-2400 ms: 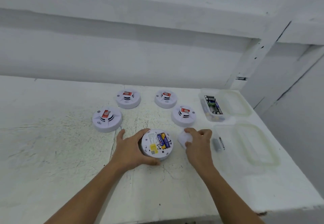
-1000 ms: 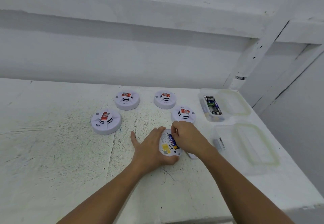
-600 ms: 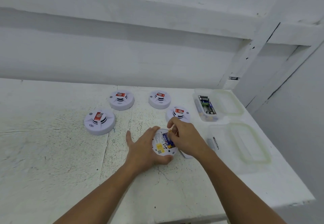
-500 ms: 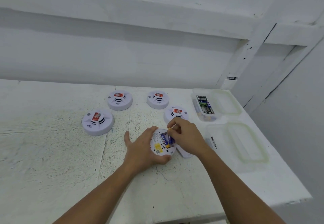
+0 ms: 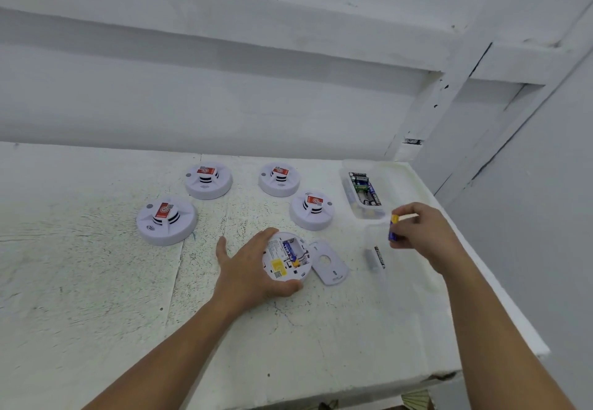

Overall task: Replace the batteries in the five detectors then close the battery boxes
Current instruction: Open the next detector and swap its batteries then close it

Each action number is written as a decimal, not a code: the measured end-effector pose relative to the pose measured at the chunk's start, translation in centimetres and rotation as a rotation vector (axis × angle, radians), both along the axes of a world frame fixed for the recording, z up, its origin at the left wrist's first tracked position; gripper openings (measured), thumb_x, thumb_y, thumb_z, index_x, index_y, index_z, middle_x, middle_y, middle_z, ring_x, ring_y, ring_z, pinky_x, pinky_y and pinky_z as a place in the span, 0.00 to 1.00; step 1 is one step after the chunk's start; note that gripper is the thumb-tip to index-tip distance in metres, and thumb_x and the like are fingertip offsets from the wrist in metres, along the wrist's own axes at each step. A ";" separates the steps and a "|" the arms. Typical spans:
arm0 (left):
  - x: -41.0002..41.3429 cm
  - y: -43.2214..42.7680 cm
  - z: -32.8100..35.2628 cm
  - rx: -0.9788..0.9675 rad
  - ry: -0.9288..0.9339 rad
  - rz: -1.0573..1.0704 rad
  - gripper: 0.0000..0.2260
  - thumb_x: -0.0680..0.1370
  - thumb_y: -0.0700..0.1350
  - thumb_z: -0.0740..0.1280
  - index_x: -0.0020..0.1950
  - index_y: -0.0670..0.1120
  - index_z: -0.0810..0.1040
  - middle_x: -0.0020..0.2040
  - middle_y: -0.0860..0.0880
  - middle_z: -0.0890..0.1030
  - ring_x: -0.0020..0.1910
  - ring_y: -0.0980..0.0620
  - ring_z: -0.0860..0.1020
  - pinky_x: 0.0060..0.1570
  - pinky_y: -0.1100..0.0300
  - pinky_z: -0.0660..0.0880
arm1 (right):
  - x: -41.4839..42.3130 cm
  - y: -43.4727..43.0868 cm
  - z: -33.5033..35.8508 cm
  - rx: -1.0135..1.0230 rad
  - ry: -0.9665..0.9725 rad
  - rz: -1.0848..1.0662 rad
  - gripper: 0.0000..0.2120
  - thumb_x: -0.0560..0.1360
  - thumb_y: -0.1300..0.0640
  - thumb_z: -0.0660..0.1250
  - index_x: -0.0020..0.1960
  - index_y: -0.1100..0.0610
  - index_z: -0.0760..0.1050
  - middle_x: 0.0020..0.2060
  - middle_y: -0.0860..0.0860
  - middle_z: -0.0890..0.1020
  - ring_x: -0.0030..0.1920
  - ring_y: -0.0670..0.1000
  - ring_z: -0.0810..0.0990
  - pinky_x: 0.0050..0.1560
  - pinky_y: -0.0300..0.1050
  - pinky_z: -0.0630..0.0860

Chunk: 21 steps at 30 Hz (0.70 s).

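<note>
An upturned white detector (image 5: 286,257) lies on the table (image 5: 96,281) with its battery bay uncovered; one blue battery sits in it beside a vacant slot. My left hand (image 5: 248,268) grips its left rim. The loose white cover (image 5: 329,262) lies just right of it. My right hand (image 5: 420,233) pinches a blue and gold battery (image 5: 393,227) in the air above a clear plastic box (image 5: 380,276). Several other detectors stand face up behind: (image 5: 167,220), (image 5: 208,180), (image 5: 279,179), (image 5: 313,210).
A clear tub (image 5: 362,193) holding several batteries stands at the back right. A dark battery (image 5: 379,257) lies in the near clear box. The table's right edge runs close past my right hand, and its front edge is near my arms.
My right hand has lifted a blue battery out of the detector and carried it right, over the clear box. One slot now stands vacant. My left hand stays on the detector.
</note>
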<state>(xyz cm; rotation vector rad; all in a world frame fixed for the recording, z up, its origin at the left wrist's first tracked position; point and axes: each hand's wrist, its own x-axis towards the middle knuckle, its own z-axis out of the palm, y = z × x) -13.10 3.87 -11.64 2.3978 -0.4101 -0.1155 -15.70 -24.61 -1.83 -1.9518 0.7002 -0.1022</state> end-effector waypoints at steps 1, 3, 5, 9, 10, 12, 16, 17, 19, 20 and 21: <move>0.0 0.0 0.0 -0.002 0.000 0.001 0.47 0.55 0.75 0.61 0.71 0.58 0.59 0.65 0.63 0.70 0.64 0.63 0.69 0.71 0.43 0.32 | -0.2 -0.3 -0.5 -0.124 0.073 0.018 0.10 0.72 0.70 0.65 0.53 0.62 0.74 0.33 0.57 0.81 0.33 0.57 0.81 0.42 0.51 0.82; -0.1 0.0 0.1 -0.004 -0.004 0.003 0.47 0.55 0.75 0.61 0.71 0.58 0.59 0.64 0.63 0.70 0.63 0.63 0.69 0.71 0.43 0.32 | -0.5 -0.4 -1.7 -0.279 0.195 0.050 0.10 0.72 0.69 0.64 0.51 0.59 0.71 0.34 0.57 0.81 0.31 0.56 0.81 0.36 0.47 0.80; -0.2 -0.1 0.3 -0.004 -0.002 0.006 0.48 0.55 0.75 0.61 0.72 0.58 0.59 0.64 0.63 0.71 0.63 0.63 0.69 0.70 0.44 0.32 | -0.5 -0.2 -3.0 -0.403 0.250 0.072 0.10 0.71 0.69 0.64 0.49 0.58 0.69 0.37 0.58 0.80 0.33 0.57 0.80 0.35 0.46 0.77; -0.3 -0.1 0.5 -0.008 0.011 0.016 0.48 0.54 0.75 0.62 0.72 0.59 0.59 0.63 0.62 0.71 0.64 0.62 0.69 0.71 0.44 0.32 | 0.0 0.4 -4.7 -0.626 0.311 0.164 0.06 0.70 0.68 0.62 0.46 0.64 0.74 0.41 0.61 0.81 0.42 0.60 0.81 0.41 0.52 0.79; -0.3 -0.1 0.6 -0.009 0.013 0.017 0.48 0.54 0.75 0.62 0.72 0.59 0.59 0.64 0.62 0.72 0.64 0.62 0.69 0.71 0.44 0.32 | 0.2 0.4 -4.9 -0.645 0.313 0.170 0.06 0.71 0.68 0.62 0.47 0.65 0.75 0.42 0.61 0.81 0.42 0.60 0.80 0.41 0.51 0.78; -0.3 -0.1 0.6 -0.019 0.018 0.016 0.49 0.54 0.75 0.62 0.72 0.58 0.59 0.64 0.61 0.72 0.64 0.62 0.69 0.71 0.44 0.32 | 0.3 0.6 -5.2 -0.658 0.305 0.165 0.05 0.72 0.66 0.63 0.47 0.65 0.76 0.42 0.61 0.81 0.43 0.60 0.80 0.41 0.50 0.78; -0.4 -0.1 0.7 -0.021 0.008 0.020 0.48 0.57 0.74 0.68 0.72 0.58 0.59 0.66 0.60 0.71 0.65 0.61 0.68 0.71 0.45 0.32 | 0.5 0.6 -5.3 -0.603 0.279 0.126 0.06 0.74 0.66 0.61 0.44 0.63 0.77 0.42 0.61 0.81 0.43 0.60 0.81 0.42 0.51 0.80; -0.4 -0.1 0.7 -0.018 0.001 0.023 0.47 0.59 0.72 0.70 0.73 0.57 0.59 0.67 0.60 0.71 0.66 0.60 0.68 0.71 0.45 0.31 | 0.5 0.5 -5.3 -0.584 0.268 0.122 0.06 0.74 0.66 0.61 0.43 0.62 0.77 0.42 0.60 0.81 0.42 0.61 0.81 0.43 0.53 0.81; -0.5 -0.1 0.7 -0.019 -0.008 0.029 0.46 0.60 0.71 0.71 0.73 0.58 0.59 0.67 0.59 0.71 0.66 0.60 0.68 0.71 0.45 0.31 | 0.4 0.5 -5.1 -0.567 0.258 0.123 0.08 0.73 0.67 0.60 0.39 0.59 0.75 0.42 0.60 0.81 0.42 0.61 0.81 0.43 0.55 0.81; -0.5 -0.2 0.7 -0.021 -0.009 0.030 0.46 0.60 0.70 0.71 0.73 0.58 0.59 0.67 0.60 0.71 0.66 0.60 0.68 0.71 0.45 0.31 | 0.4 0.4 -5.0 -0.561 0.258 0.122 0.09 0.73 0.68 0.60 0.37 0.58 0.73 0.42 0.60 0.80 0.41 0.61 0.81 0.42 0.56 0.81; -0.5 -0.2 0.8 -0.022 -0.010 0.031 0.46 0.60 0.70 0.72 0.73 0.58 0.59 0.67 0.60 0.71 0.66 0.60 0.68 0.71 0.45 0.31 | 0.4 0.3 -4.9 -0.551 0.256 0.120 0.09 0.72 0.68 0.60 0.37 0.58 0.73 0.42 0.60 0.80 0.41 0.62 0.81 0.42 0.56 0.81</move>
